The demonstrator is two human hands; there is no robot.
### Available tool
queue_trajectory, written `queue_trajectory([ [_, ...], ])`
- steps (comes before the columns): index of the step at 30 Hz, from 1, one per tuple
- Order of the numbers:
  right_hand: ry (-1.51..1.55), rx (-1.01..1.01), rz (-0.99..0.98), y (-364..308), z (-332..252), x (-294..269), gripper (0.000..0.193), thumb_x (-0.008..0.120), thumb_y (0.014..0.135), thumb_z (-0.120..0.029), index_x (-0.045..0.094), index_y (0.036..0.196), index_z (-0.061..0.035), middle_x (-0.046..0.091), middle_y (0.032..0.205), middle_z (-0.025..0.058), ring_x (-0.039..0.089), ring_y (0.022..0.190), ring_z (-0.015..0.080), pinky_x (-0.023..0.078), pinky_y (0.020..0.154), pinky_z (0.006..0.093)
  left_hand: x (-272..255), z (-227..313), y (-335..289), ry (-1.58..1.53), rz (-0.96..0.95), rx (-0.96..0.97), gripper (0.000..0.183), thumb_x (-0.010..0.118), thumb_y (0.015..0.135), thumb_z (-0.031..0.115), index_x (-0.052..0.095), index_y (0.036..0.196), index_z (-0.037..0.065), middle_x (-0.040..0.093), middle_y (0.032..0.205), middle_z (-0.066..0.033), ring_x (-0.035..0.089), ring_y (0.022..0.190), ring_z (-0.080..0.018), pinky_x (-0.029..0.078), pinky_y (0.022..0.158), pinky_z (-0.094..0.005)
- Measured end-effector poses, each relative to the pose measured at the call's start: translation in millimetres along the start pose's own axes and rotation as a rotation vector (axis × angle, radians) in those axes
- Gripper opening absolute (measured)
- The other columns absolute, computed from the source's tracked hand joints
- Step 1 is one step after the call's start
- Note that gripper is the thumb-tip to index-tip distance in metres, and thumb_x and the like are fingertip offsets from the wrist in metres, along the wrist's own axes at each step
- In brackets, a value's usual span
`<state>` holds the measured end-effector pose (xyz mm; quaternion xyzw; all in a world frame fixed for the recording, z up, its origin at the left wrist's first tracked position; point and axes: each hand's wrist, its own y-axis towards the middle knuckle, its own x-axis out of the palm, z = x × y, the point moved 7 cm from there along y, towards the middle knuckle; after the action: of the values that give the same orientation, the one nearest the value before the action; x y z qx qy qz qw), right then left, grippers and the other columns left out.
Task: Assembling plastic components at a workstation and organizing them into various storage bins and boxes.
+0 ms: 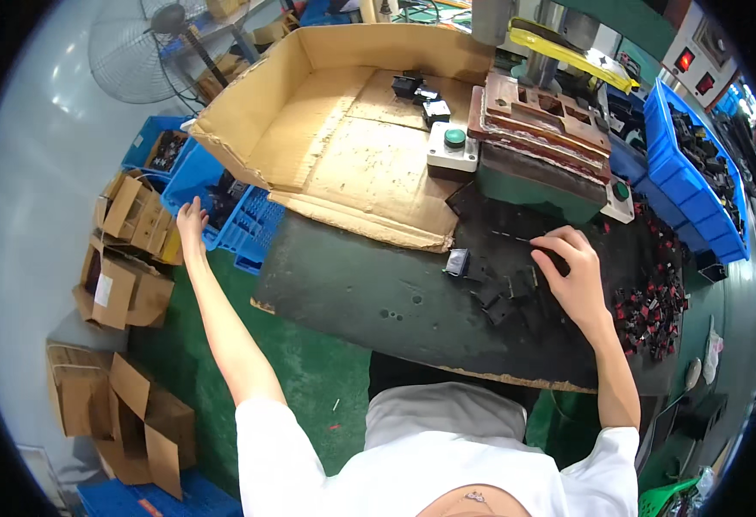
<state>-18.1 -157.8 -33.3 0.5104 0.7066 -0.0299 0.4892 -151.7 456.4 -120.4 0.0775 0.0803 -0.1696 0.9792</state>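
Note:
My left hand is stretched far out to the left, at the near rim of a blue crate with dark parts inside. Its fingers look apart, with nothing visible in them. Above the dark worktop, my right hand is closed, thumb and forefinger brought together. A thin dark edge with pale marks shows at the fingertips, too unclear to name. Close by lie several black plastic housings and a black block with a shiny pale face.
A press with a brown slotted fixture stands at the back right, flanked by green push buttons. A large cardboard tray holds several black blocks. Small red-and-black parts cover the right side. Open cartons stand on the floor.

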Motion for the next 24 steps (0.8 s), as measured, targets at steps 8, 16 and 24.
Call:
queue_trajectory([
  [8,-0.180,-0.061,-0.146,0.6,10.4,17.3,0.018,0.062,0.071,-0.013,0.061,0.086,-0.0037,0.054,0.082,0.0077,0.052,0.079,0.0260,0.042,0.072,0.0334,46.2,85.9,-86.4,0.444,0.123,0.681,0.017,0.054,0.083,0.015,0.059,0.094,0.002,0.060,0.076,-0.0076,0.054,0.061,-0.0124,0.044,0.056,-0.0249],
  [16,-0.351,-0.182,-0.305,23.9,19.1,28.2,0.015,0.062,0.071,-0.015,0.055,0.077,-0.0030,0.050,0.079,0.0081,0.049,0.081,0.0252,0.040,0.072,0.0331,73.5,179.0,-215.7,-0.029,0.152,1.126,0.014,0.052,0.081,-0.002,0.058,0.094,-0.005,0.059,0.068,-0.0076,0.050,0.050,-0.0097,0.042,0.048,-0.0191],
  [24,-0.679,-0.432,-0.327,18.7,1.7,38.6,0.019,0.060,0.070,-0.014,0.053,0.081,-0.0010,0.048,0.087,0.0083,0.048,0.086,0.0213,0.039,0.072,0.0302,200.4,205.7,-291.6,0.171,-0.653,1.061,0.029,0.066,0.073,0.011,0.058,0.099,0.002,0.057,0.065,-0.0076,0.053,0.056,-0.0116,0.042,0.052,-0.0224],
])
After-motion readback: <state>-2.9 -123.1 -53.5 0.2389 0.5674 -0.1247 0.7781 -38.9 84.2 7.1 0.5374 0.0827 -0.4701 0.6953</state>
